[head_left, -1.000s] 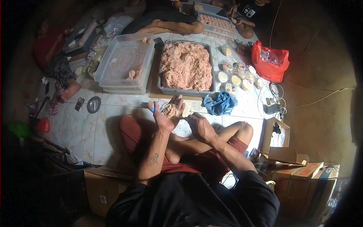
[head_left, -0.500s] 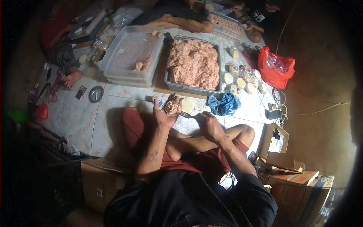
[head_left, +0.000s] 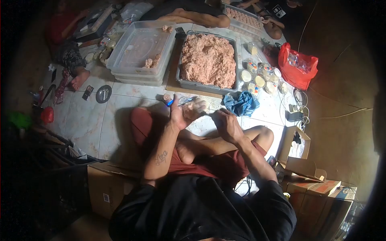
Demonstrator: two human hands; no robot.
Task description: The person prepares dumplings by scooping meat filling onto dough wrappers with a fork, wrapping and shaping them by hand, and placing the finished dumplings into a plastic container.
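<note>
My left hand [head_left: 179, 115] is cupped around a portion of pinkish minced mixture [head_left: 188, 110], its fingertips blurred by motion. Beside the thumb are a small blue item [head_left: 169, 103] and a small pinkish lump [head_left: 167, 97]. My right hand [head_left: 228, 126] is closed on a fork, whose front end reaches toward the left palm and is hard to make out. Beyond my hands a grey tub [head_left: 205, 86] is heaped with the same mixture [head_left: 208, 60]. Left of it, stacked clear plastic boxes [head_left: 134, 76] hold a few lumps [head_left: 152, 62].
A blue cloth [head_left: 241, 103], several round wrapped packs [head_left: 259, 82] and a red plastic bag [head_left: 297, 66] lie to the right. Cables and open cardboard boxes [head_left: 295, 148] stand by the wall. Other people sit around the far side near trays [head_left: 245, 20] of small balls.
The left fingers have curled and moved over the mixture from an open palm. The fork, plainly seen half a second ago, is now blurred. The view has shifted slightly.
</note>
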